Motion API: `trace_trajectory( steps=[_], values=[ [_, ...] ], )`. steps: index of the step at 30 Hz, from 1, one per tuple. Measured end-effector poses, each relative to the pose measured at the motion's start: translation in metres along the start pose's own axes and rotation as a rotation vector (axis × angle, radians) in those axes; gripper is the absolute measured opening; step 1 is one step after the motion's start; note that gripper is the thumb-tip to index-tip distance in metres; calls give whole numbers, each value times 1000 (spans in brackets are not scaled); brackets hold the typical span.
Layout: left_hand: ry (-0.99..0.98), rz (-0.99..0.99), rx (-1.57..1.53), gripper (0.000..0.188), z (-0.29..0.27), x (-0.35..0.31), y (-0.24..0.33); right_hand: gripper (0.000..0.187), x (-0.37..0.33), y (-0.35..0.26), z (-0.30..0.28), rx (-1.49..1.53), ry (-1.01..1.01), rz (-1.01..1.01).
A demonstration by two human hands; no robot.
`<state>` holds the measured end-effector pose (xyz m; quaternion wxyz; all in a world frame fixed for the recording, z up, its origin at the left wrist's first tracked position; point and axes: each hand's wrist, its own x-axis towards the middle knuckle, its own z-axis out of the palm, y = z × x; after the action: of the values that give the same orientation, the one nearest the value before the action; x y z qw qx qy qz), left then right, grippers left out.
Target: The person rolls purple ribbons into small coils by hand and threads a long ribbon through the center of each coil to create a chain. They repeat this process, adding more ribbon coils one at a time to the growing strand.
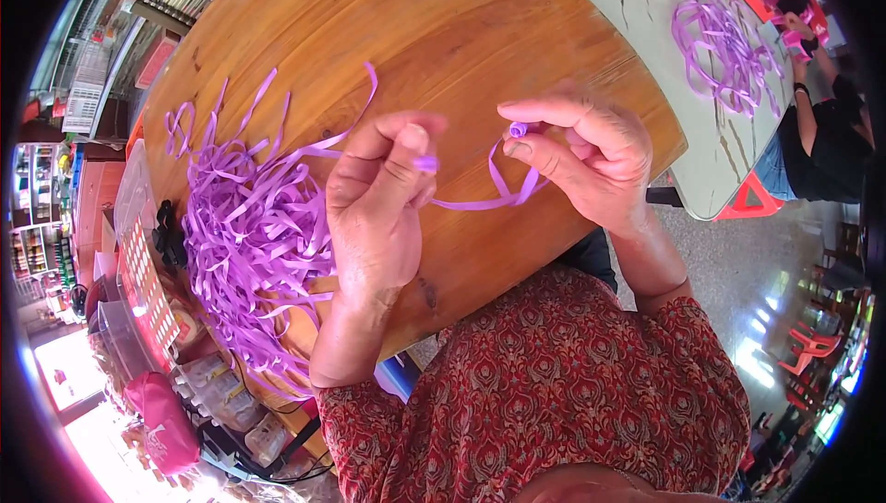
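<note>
Both my hands are raised over the wooden table (480, 60). Between the thumb and fingers of my left hand (374, 198), a short bit of purple ribbon (425, 163) shows, slightly blurred. My right hand (600, 148) pinches a small tight roll of purple ribbon (519, 130) between thumb and forefinger. A loose purple strand (475, 205) loops below the right hand and runs toward the left hand; its far end is hidden there. Beside my left hand and forearm lies a large tangled heap of purple ribbons (249, 226).
A pale marble-patterned table (637, 5) adjoins at the right, bearing more purple ribbons (724, 55). Another person in dark clothing (826, 152) is beyond it. Along the left are a clear plastic box (138, 226), a pink pouch (164, 420) and shelves. A red chair (812, 346) stands farther off.
</note>
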<state>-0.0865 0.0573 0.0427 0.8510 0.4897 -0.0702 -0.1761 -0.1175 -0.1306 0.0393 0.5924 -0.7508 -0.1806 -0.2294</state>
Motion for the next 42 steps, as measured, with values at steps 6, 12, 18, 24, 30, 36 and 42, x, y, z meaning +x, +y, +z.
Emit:
trace_trajectory(
  steps=[6,12,18,24,30,36,42],
  values=[
    [15,-32,-11,17,8,-4,-9,24,1,-3,-4,-36,-9,14],
    [-74,-10,-70,22,3,-2,-10,23,-8,8,3,90,28,32],
    [-37,23,-36,29,6,-3,-11,25,-10,5,5,117,-7,98],
    [-29,178,234,27,10,-5,-17,27,-8,4,10,39,-18,-1],
    [-74,291,321,20,7,-1,-23,26,-8,4,11,34,7,-23],
    [-143,405,392,16,3,2,-26,26,-9,4,10,-14,0,-61],
    [-83,440,389,14,3,1,-25,25,-8,-2,6,-48,-66,-82]
  ],
)
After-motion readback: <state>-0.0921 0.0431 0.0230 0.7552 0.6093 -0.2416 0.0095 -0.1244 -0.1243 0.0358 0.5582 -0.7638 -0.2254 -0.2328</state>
